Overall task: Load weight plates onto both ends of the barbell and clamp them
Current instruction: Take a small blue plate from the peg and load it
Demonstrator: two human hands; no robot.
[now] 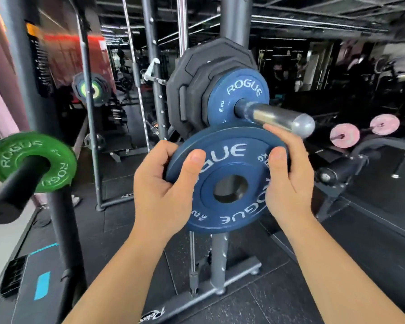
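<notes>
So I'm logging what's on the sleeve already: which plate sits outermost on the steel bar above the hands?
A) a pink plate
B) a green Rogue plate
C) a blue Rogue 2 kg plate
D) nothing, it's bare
C: a blue Rogue 2 kg plate sits outermost on the steel bar, in front of the black plates.

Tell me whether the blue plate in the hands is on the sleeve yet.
Off. Both hands hold the blue plate below the sleeve; its hole is empty.
</notes>
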